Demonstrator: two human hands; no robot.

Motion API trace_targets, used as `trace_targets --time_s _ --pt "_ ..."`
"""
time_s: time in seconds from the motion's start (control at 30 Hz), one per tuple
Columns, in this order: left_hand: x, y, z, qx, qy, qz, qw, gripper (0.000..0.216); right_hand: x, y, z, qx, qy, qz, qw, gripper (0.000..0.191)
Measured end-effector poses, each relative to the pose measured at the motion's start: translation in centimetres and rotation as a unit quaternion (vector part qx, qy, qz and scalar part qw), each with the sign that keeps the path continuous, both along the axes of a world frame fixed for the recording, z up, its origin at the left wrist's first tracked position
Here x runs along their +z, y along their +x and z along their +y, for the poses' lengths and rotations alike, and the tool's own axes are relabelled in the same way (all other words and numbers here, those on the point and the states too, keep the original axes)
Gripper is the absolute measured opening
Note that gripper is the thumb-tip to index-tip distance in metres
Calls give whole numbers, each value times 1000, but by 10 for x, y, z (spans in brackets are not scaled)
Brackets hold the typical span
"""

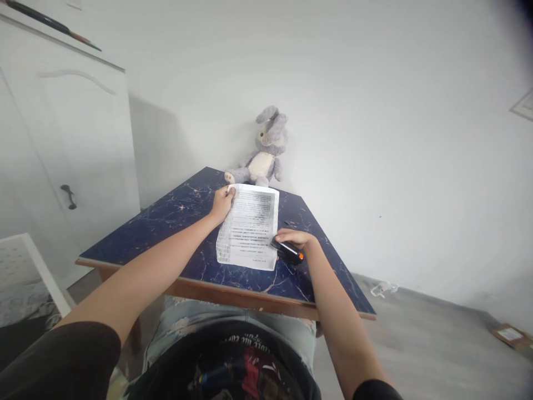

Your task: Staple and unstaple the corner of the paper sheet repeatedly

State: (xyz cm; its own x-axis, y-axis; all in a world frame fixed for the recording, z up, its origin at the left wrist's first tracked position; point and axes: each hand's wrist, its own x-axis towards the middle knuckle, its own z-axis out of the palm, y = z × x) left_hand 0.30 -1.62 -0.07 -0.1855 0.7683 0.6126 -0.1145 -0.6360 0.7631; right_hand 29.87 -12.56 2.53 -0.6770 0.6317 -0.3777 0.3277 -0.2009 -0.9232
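Several printed sheets of paper (252, 230), stacked together, are held up over the blue table. My left hand (222, 205) pinches the stack at its upper left edge, thumb on top. In my right hand (295, 238) is a black stapler (289, 251) with an orange spot at its back end. The stapler's front meets the right edge of the paper, low down. Whether its jaws are pressed closed on the sheets cannot be seen. My right fingers wrap over the stapler and partly hide it.
The blue marbled table (175, 222) has a wooden edge. A grey plush rabbit (264, 150) sits at its back against the white wall. A white cabinet (87, 150) stands at the left. On the floor at right lie a clear plastic item (383, 289) and a brown package (511, 334).
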Motion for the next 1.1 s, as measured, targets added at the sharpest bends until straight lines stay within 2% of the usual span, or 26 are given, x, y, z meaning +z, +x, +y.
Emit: trace_targets --time_s 0.2,0.37,0.47,0.57,0.67,0.73,0.8,0.87,0.9,0.97,1.03,1.1 --pt "0 -1 0 17 1 -1 1000 39 -1 -1 1 -14 9 -8 1000 45" --pt "-2 0 1 23 1 10 1000 41 -2 -7 3 -6 15 -15 1000 56" --pt "-3 0 4 32 0 27 999 41 -1 -14 5 -10 49 -22 999 61" --pt "-4 -1 8 39 -4 43 998 35 -1 -16 4 -18 82 -27 996 58" --pt "-3 -5 11 70 -39 147 986 26 3 -4 1 -2 53 -39 998 49" --pt "-4 -7 13 98 -76 282 952 23 10 11 -2 7 26 -54 998 51" --pt "-6 -6 11 115 -105 404 901 23 17 27 -3 -42 19 -56 997 52" --pt "-9 0 7 126 -127 468 865 18 23 35 -3 -147 33 -8 988 51" --pt "-11 4 3 131 -141 477 858 15 24 33 -2 -195 42 27 979 51" --pt "-13 14 -4 139 -170 468 856 23 20 18 2 -246 52 77 965 48" --pt "-15 24 -11 127 -178 464 858 33 11 -12 5 -252 55 66 964 44" --pt "-16 30 -14 94 -158 492 851 33 -1 -46 7 -271 87 56 957 42"
